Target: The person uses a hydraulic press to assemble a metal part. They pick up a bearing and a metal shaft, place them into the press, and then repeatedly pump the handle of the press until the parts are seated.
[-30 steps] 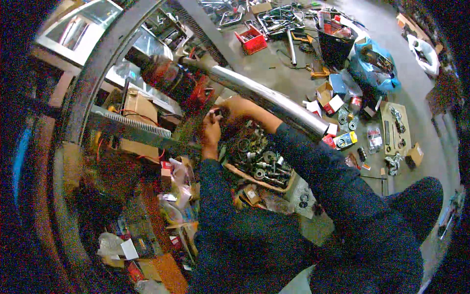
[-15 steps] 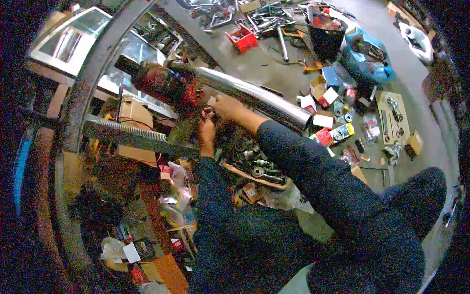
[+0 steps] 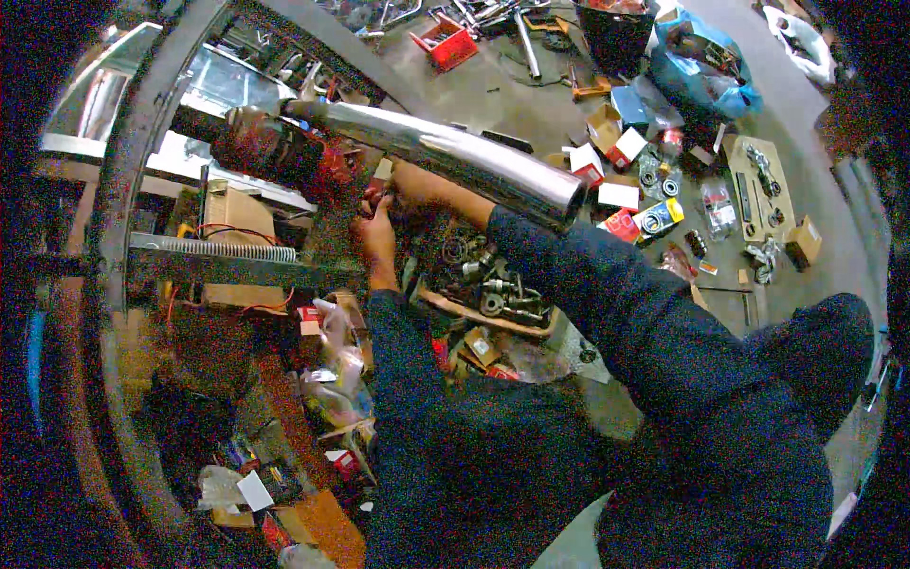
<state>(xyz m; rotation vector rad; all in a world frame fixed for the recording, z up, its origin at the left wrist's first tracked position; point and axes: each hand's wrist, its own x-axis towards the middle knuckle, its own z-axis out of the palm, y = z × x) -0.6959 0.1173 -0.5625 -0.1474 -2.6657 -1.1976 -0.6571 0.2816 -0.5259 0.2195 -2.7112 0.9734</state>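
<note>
Both hands meet beside a dark and red mechanical part (image 3: 332, 161), just below the left end of a long chrome tube (image 3: 455, 147). My left hand (image 3: 377, 232) is closed, its fingers pinched on something small and dark that I cannot make out. From the right, my right hand (image 3: 417, 185) reaches in under the tube with its fingers curled against the same spot. What it grips is hidden. A small pale piece (image 3: 383, 169) shows at its fingertips. Dim light and blur hide the finer detail there.
Below my hands stands a shallow tray (image 3: 431, 302) of metal parts. A dark metal frame (image 3: 152, 142) curves along the left, with a threaded rod (image 3: 218, 248) crossing from it. Small boxes, a red bin (image 3: 444, 43) and a blue bag (image 3: 706, 62) lie beyond the tube.
The view has shifted, so most of the scene sits further left and higher. Both hands stay together at the dark and red part, with only slight movement of the fingers.
</note>
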